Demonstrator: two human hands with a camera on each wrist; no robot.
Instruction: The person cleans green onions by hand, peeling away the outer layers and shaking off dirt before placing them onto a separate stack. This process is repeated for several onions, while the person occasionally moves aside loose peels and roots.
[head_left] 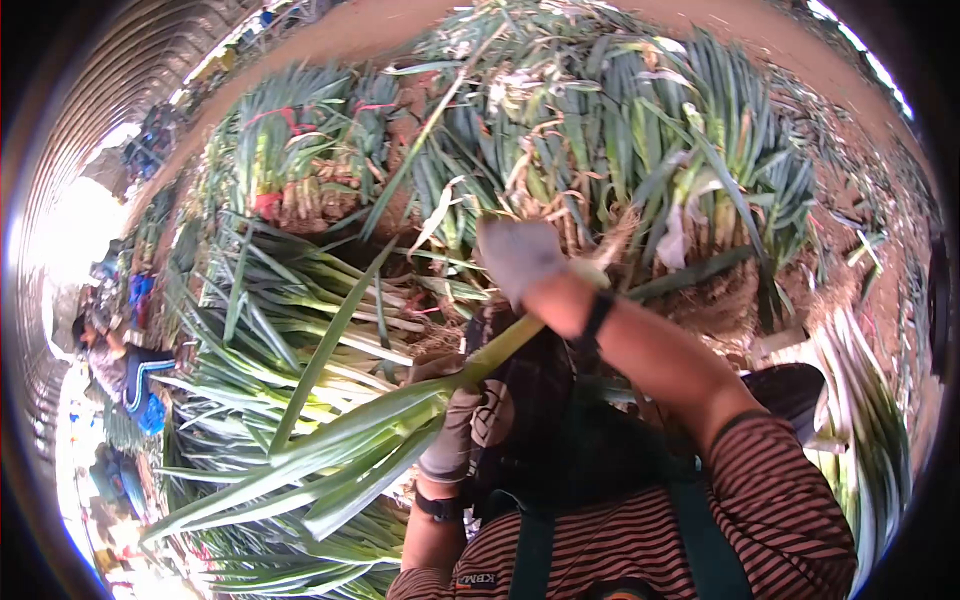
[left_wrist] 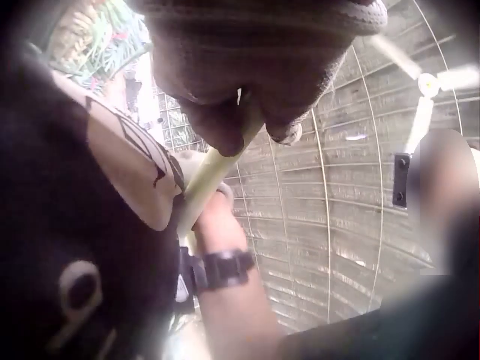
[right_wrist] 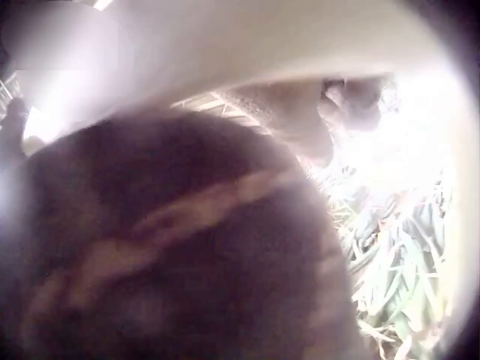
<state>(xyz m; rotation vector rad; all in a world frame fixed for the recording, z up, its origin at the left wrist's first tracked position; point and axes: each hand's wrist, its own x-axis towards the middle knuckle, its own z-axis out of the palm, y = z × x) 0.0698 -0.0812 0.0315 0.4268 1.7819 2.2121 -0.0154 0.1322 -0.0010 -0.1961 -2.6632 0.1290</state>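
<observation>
In the head view, the gloved left hand [head_left: 448, 430] grips a leek [head_left: 500, 350] below its spreading green leaves. The stalk slants up to the right, passing beneath the right forearm, with roots beyond it. The gloved right hand [head_left: 520, 258] is blurred above the stalk; its fingers are hidden. From below, the left wrist view has the left hand [left_wrist: 247, 67] with fingers curled round the pale stalk [left_wrist: 214, 176]. Part of the right hand lies behind that stalk, beside the banded wrist. A dark striped surface fills much of the right wrist view.
Leeks [head_left: 290, 320] lie piled at the left. Upright bundles [head_left: 600, 150] stand across the far side, some tied with red string. More leeks [head_left: 865, 420] lie at the right. Another person [head_left: 120, 365] sits at the far left, beneath a curved ribbed roof.
</observation>
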